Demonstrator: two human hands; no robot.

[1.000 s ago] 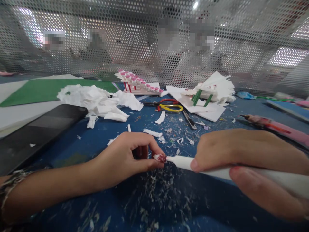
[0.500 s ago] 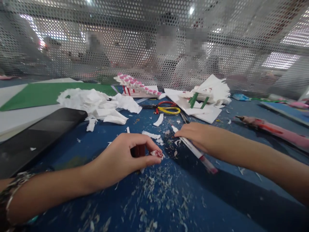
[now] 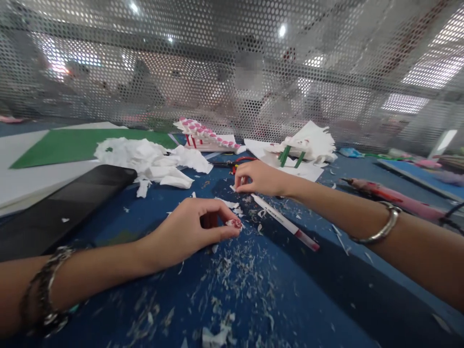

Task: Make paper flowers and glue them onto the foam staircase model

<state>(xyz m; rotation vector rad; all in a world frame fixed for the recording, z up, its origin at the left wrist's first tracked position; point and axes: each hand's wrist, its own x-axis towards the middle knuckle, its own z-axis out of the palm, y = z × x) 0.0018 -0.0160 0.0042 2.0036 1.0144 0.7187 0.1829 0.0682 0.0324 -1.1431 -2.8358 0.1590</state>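
Between the thumb and index finger of my left hand is a small red-and-white paper roll, its coloured end facing up and right. My right hand reaches forward with thumb and fingers pinched at a white paper strip, of which only a bit shows at the fingertips. A white marker with a red end lies on the blue table, just nearer than my right hand. Scissors lie behind that hand, mostly hidden by it.
Crumpled white paper, green sheets and a dark phone lie left. Behind stand a paper model with pink tops and one on green legs. A pink glue gun lies right; paper scraps litter the middle.
My right hand has left the marker, which now lies on the table, and moved left and forward to the paper strip. The left hand still holds the paper roll, almost unmoved.
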